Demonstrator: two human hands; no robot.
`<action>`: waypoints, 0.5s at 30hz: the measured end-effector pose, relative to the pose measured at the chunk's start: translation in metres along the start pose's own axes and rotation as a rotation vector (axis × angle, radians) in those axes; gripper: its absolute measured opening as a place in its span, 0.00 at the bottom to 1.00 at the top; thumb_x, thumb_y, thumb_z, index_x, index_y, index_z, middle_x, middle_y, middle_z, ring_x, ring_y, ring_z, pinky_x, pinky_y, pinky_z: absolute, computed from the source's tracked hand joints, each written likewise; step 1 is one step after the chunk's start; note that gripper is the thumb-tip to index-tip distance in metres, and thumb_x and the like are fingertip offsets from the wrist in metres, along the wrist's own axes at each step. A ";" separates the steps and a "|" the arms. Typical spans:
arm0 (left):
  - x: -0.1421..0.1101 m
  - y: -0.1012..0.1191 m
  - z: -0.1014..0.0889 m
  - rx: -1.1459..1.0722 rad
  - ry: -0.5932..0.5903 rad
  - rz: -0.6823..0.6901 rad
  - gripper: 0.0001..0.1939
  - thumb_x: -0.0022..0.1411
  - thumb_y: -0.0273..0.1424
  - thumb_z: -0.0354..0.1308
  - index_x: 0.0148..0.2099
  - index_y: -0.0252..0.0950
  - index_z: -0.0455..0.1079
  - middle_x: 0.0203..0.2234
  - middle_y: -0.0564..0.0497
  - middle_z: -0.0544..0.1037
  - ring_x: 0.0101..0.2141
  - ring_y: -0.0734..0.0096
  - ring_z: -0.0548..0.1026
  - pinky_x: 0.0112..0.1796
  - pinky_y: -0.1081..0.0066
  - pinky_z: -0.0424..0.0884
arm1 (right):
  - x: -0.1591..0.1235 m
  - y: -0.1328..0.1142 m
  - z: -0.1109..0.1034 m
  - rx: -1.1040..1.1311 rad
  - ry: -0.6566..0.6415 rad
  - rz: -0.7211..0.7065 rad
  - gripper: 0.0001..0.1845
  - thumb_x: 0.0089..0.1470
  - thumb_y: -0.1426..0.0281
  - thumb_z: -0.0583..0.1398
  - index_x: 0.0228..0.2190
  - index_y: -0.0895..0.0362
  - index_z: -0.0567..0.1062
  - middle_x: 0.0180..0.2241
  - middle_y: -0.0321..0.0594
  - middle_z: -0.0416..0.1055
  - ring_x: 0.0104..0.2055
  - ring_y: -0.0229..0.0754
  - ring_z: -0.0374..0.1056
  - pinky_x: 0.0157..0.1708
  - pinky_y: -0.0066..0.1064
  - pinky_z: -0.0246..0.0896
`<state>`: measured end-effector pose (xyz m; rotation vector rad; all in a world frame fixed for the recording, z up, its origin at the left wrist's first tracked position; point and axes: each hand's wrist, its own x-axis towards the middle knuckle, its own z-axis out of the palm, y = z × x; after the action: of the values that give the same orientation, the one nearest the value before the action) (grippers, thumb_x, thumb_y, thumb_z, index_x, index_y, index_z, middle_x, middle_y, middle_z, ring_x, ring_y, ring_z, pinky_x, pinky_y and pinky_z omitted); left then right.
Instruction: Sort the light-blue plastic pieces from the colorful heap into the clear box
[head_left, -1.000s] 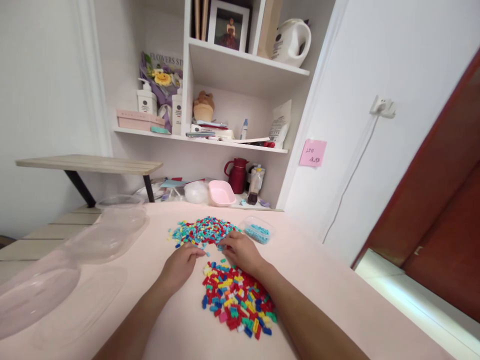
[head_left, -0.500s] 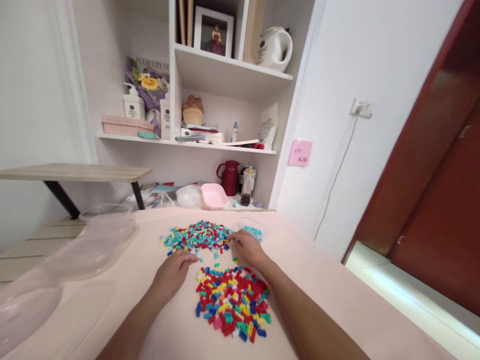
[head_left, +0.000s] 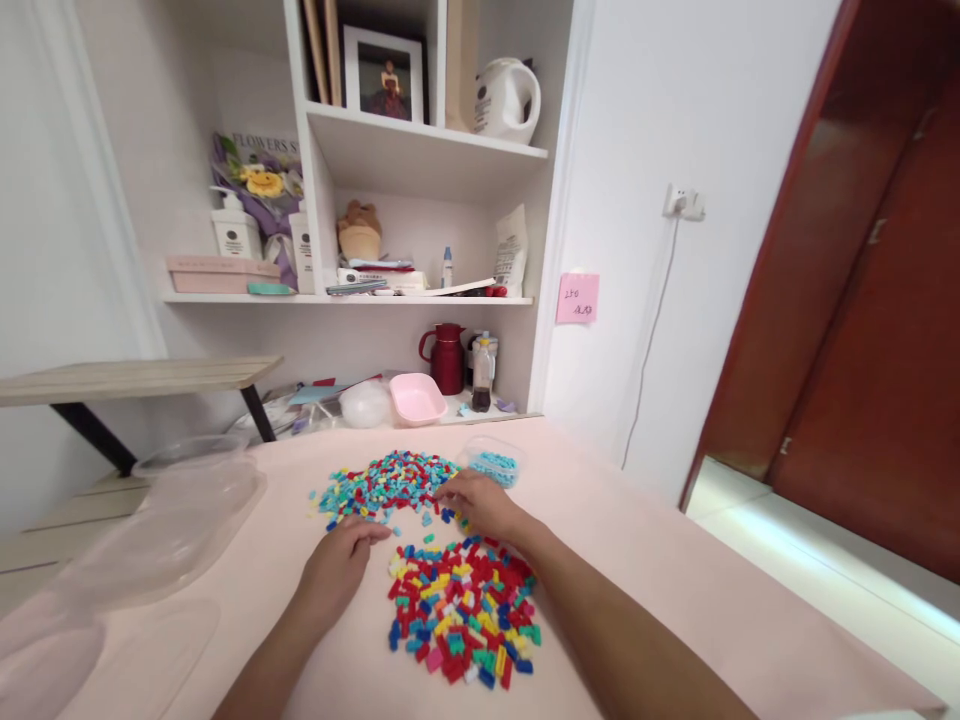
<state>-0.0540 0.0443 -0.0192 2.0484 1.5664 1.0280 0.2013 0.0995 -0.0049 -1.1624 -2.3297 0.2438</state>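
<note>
My right hand reaches over the right edge of a mixed pile of small toy bricks, mostly light blue, red and green. Its fingers are spread and bent downward, the tips touching bricks; nothing shows in them. My left hand lies at the pile's near left side, fingers loosely stretched out, close to a loose light blue brick. Nearer to me spreads a second pile of larger bricks in red, yellow, blue and green. Behind my right hand stands a clear plastic box holding light blue bricks.
Clear plastic trays and a clear lid lie on the table's left. At the back are a pink basin, a red jug and a bottle of dark liquid. A slatted shelf stand rises at left.
My right hand has moved left and slightly nearer, from beside the clear box to the pile's edge. My left hand stays near the pile. The camera view has shifted right.
</note>
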 end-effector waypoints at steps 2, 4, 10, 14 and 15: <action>0.000 0.001 -0.001 0.003 -0.001 0.002 0.19 0.54 0.26 0.45 0.36 0.41 0.77 0.37 0.51 0.78 0.42 0.66 0.75 0.46 0.66 0.69 | 0.000 -0.003 -0.001 0.013 -0.015 -0.039 0.15 0.53 0.75 0.55 0.39 0.51 0.78 0.39 0.39 0.75 0.44 0.42 0.67 0.45 0.30 0.58; 0.000 0.002 -0.001 0.006 -0.003 0.007 0.19 0.54 0.26 0.45 0.36 0.41 0.77 0.37 0.51 0.78 0.41 0.66 0.75 0.46 0.66 0.69 | 0.000 -0.005 -0.003 0.056 -0.036 -0.028 0.17 0.50 0.79 0.55 0.36 0.53 0.79 0.38 0.39 0.76 0.42 0.41 0.69 0.44 0.29 0.59; 0.002 0.002 -0.002 0.013 0.004 0.015 0.19 0.52 0.25 0.46 0.35 0.41 0.78 0.35 0.51 0.79 0.40 0.67 0.76 0.45 0.66 0.70 | -0.003 -0.008 -0.008 0.159 -0.046 0.024 0.21 0.46 0.82 0.50 0.32 0.56 0.79 0.33 0.35 0.77 0.33 0.35 0.71 0.33 0.22 0.62; 0.002 0.003 -0.003 0.010 0.016 0.014 0.18 0.51 0.25 0.46 0.35 0.41 0.78 0.35 0.52 0.79 0.38 0.67 0.76 0.44 0.66 0.71 | -0.002 -0.011 -0.010 0.093 0.012 0.044 0.19 0.49 0.78 0.52 0.36 0.53 0.79 0.38 0.36 0.77 0.39 0.39 0.71 0.40 0.27 0.62; 0.002 0.003 -0.003 0.011 0.018 0.014 0.18 0.51 0.25 0.46 0.35 0.41 0.78 0.35 0.52 0.79 0.38 0.66 0.76 0.44 0.66 0.71 | -0.003 -0.012 -0.011 0.083 -0.001 0.044 0.18 0.49 0.77 0.53 0.36 0.52 0.80 0.39 0.36 0.77 0.40 0.40 0.71 0.42 0.27 0.62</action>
<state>-0.0537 0.0447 -0.0147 2.0664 1.5719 1.0480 0.1996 0.0892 0.0078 -1.1736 -2.2747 0.3532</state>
